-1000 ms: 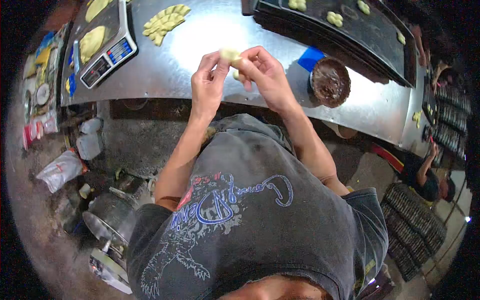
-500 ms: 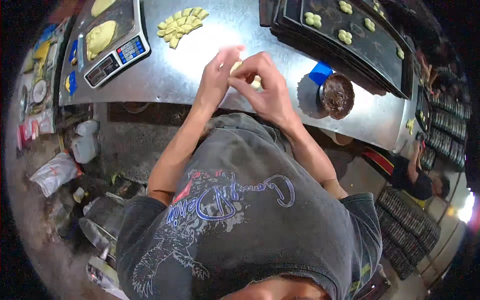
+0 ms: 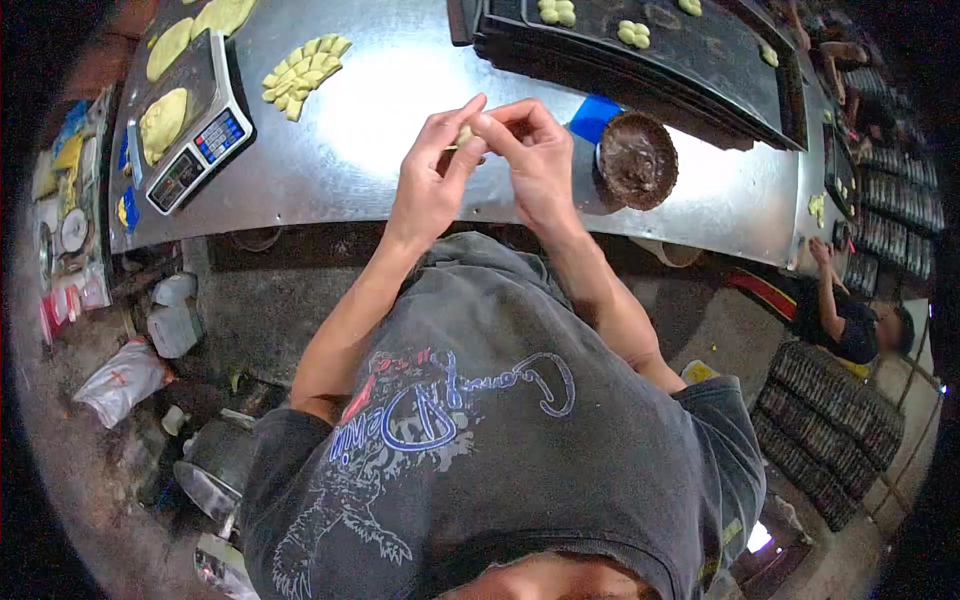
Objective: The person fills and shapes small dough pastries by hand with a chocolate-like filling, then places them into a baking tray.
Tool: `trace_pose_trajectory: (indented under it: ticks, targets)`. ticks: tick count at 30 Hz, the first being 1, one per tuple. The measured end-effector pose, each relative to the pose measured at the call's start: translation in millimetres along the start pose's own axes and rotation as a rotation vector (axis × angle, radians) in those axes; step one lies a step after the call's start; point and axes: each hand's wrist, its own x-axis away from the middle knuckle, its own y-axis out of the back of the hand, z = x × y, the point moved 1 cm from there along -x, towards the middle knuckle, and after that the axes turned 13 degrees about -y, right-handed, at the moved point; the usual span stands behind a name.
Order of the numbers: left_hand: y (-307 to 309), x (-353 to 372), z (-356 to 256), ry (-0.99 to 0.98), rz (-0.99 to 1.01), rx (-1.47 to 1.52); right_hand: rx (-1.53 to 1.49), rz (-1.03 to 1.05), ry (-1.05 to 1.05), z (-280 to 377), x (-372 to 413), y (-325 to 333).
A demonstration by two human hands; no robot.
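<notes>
A small piece of yellow dough [image 3: 464, 136] is pinched between the fingertips of both hands, above the metal table near its front edge. My left hand [image 3: 432, 172] holds it with thumb and fingers. My right hand [image 3: 537, 155] bends in from the other side, its thumb and fingertips closed at the dough. Fingers partly cover the piece. Right of my right hand stands a round bowl of dark brown paste [image 3: 637, 160], with a blue object [image 3: 594, 118] beside it. Several cut dough pieces [image 3: 303, 75] lie together at the upper left.
A digital scale [image 3: 205, 140] bears a dough slab [image 3: 163, 124]; more flattened dough [image 3: 222, 14] lies behind it. Stacked black trays [image 3: 690, 75] at the upper right carry clustered dough balls [image 3: 634, 34]. Another person [image 3: 850, 320] is at the far right, near racks.
The view has shifted, so the table items appear further left. My hands have turned, and the dough now shows between their fingertips; the pale piece beneath my right hand no longer shows.
</notes>
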Motion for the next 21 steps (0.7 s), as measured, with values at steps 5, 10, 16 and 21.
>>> trace_pose_trajectory:
  ticks: [5,10,16,21]
  targets:
    - [-19.6,12.2,7.6,0.263,-0.127,0.191,0.614,-0.050,0.529,13.0,26.0,20.4]
    - [-53.3,25.8,-1.2,0.284,-0.037,0.043,0.843,-0.089,0.622,14.3,29.4,57.7]
    - [-65.1,47.3,13.4,0.327,0.016,0.059,0.180,0.300,-0.227,11.5,18.8,71.0]
    - [-43.8,65.8,49.8,0.618,-0.021,0.217,0.907,0.085,0.698,-37.5,13.5,76.7]
